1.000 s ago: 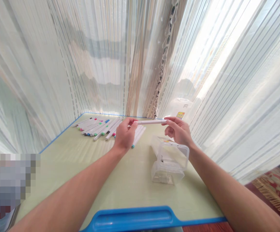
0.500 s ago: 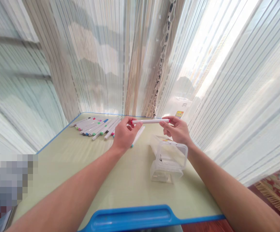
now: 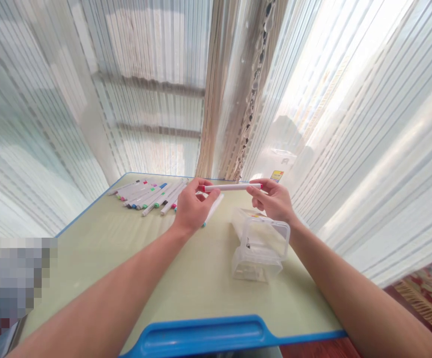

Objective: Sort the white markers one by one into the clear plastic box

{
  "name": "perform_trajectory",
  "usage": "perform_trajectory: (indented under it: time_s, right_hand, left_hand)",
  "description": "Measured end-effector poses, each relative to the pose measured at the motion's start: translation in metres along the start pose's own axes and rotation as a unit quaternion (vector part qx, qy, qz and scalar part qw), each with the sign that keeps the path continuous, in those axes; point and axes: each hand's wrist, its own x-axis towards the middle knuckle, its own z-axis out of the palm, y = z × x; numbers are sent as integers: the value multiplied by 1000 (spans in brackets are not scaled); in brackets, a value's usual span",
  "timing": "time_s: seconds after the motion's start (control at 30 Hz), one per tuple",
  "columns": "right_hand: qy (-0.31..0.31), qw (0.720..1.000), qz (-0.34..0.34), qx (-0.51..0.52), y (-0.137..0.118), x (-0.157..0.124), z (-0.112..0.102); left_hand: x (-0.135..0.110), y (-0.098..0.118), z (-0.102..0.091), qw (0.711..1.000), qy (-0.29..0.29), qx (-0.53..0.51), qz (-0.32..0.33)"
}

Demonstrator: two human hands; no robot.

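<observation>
A white marker (image 3: 232, 187) with red ends lies level in the air between my hands. My left hand (image 3: 195, 205) is closed on its left end, thumb along the barrel. At the other end, my right hand (image 3: 273, 199) pinches the marker between thumb and fingers. Below my right hand a clear plastic case (image 3: 260, 243) rests on its side on the table, its open end towards me. Another white marker (image 3: 215, 209) with a teal end lies on the table, partly hidden behind my left hand.
Several white markers with coloured ends (image 3: 150, 195) are spread at the table's far left. The pale green table (image 3: 186, 283) has a blue edge and a blue tray (image 3: 204, 338) at its front. Behind it hang sheer striped curtains (image 3: 156, 59). A clear container (image 3: 277, 161) stands at the back right.
The curtains behind the table have shifted, and window bars now show further right. My hands and the marker stay almost where they were.
</observation>
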Motion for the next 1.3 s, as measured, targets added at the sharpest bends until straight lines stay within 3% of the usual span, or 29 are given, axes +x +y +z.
perform_trajectory:
  time_s: [0.23, 0.63, 1.0, 1.3]
  right_hand:
    - [-2, 1000, -4, 21, 4, 4, -3]
    - [-8, 994, 53, 93, -5, 0, 0]
    - [-10, 1000, 18, 18, 1, 1, -2]
    - [-12, 998, -11, -56, -3, -3, -2]
  left_hand:
    - [1, 5, 2, 998, -9, -65, -24]
    - [4, 5, 2, 987, -9, -156, -44]
    - [4, 0, 1, 998, 16, -56, -15]
    - [2, -2, 0, 1000, 1, -4, 18]
